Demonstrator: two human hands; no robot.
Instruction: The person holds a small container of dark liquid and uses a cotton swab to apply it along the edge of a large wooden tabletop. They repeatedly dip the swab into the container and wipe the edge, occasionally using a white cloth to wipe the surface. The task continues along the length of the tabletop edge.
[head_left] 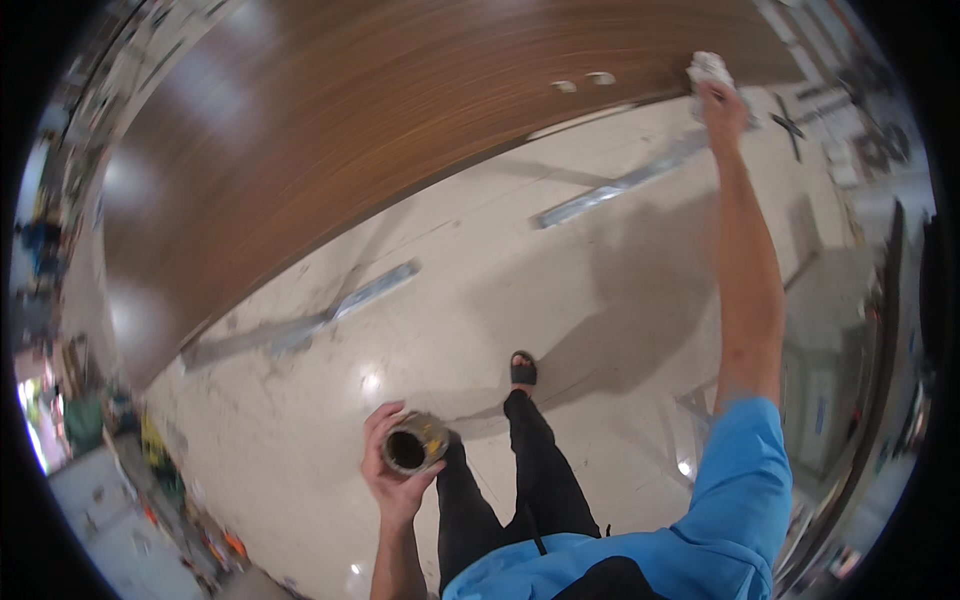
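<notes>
My left hand [388, 470] is wrapped round a cup-like container [430, 434] with yellowish marks on its side and a dark inside, held low in front of my legs. Far to the right, my outstretched right hand [727, 112] grips a crumpled white cloth [709, 70]. That cloth rests at the near right edge of a large brown wood-grain panel [420, 110], which has a glossy surface. Two small pale pieces [582, 83] lie on the panel, left of the cloth. Blur hides the exact finger positions of the right hand.
Metal support legs [620, 188] reach out from under the panel over the pale floor [480, 290]. At the right stands a grey, glass-like case or cabinet [825, 330]. Clutter lines the left side, with a green item [85, 422] among it. A dark cross-shaped object [788, 127] lies beyond my right hand.
</notes>
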